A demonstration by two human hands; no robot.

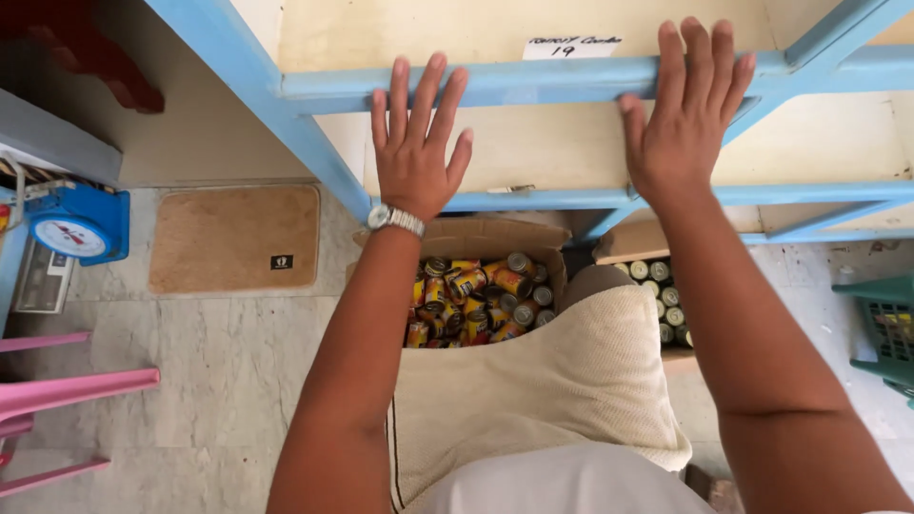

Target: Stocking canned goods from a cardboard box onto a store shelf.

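1. A cream cloth is being draped over the lap, right up close.
2. Just past it, a cardboard box of yellow cans is being kept on the floor.
3. The left hand and right hand are being pressed flat, fingers spread, nothing gripped, against the blue shelf frame.

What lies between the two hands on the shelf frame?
In the head view, only bare blue rail and pale panel lie between the left hand and right hand.
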